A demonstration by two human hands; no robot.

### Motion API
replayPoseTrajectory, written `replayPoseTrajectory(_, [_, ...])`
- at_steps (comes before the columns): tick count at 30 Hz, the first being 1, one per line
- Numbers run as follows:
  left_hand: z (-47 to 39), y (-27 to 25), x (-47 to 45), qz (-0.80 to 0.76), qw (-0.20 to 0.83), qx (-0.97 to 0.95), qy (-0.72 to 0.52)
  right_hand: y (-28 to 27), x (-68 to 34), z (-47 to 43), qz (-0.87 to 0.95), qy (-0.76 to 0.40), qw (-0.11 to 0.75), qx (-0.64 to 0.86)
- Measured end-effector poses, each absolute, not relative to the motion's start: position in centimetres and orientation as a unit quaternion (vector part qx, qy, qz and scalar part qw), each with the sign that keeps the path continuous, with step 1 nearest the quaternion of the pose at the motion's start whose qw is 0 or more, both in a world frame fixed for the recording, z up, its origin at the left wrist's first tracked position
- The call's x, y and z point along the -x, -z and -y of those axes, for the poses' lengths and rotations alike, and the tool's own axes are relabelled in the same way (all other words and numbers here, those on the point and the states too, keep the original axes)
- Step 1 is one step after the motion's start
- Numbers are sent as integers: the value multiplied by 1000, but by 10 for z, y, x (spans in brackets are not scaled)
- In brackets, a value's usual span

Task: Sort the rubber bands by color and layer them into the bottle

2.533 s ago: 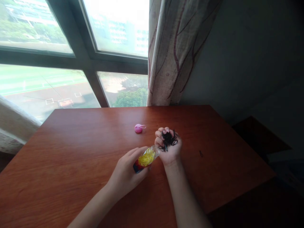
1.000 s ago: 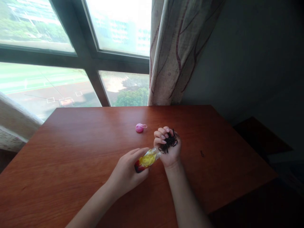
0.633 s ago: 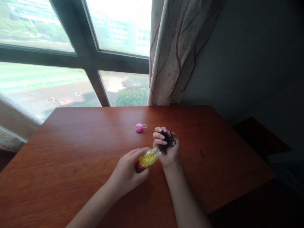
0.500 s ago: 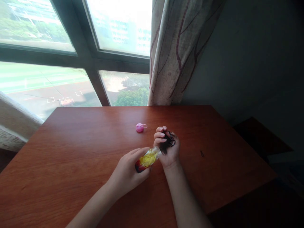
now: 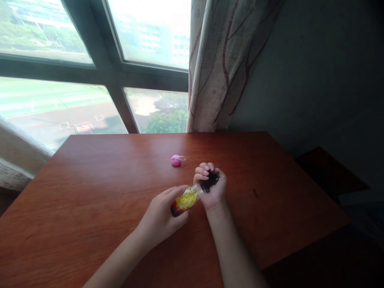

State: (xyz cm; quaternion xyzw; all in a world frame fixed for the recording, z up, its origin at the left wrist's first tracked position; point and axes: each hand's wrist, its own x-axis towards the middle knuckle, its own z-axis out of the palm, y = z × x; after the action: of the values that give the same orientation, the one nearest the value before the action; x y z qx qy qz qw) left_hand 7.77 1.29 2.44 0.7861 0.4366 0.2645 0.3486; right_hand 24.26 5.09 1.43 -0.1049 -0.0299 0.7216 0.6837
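Note:
My left hand is wrapped round a small clear bottle, tilted with its mouth towards my right palm. Inside it are yellow, red and dark bits that look like small rubber bands. My right hand, palm up with the fingers curled in, cups a tangled clump of thin black rubber bands. The bottle's mouth is close by the clump; whether they touch I cannot tell. Beyond my hands, a pink cap with a pale loop lies on the table. One dark band lies to the right of my right wrist.
The brown wooden table runs back to a window with a dark frame. A patterned curtain hangs behind the table's far edge. At the right, the table's edge drops off into shadow.
The black bands have settled lower and more compactly in my right palm, and its fingers have curled slightly. The bottle stays nearly in place in my left hand.

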Motion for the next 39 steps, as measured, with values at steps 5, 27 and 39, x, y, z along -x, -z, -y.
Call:
replayPoseTrajectory(5, [-14, -26, -78, -444, 346, -785, -258, -19, -242, -51, 21, -726, 673, 138])
replayPoseTrajectory(27, [-13, -30, -77, -444, 359, -786, -237, -26, -233, -55, 104, -653, 707, 252])
replayPoseTrajectory(39, [-15, -40, -73, -428, 390, -784, -225, -33, -226, -49, 211, -638, 689, 270])
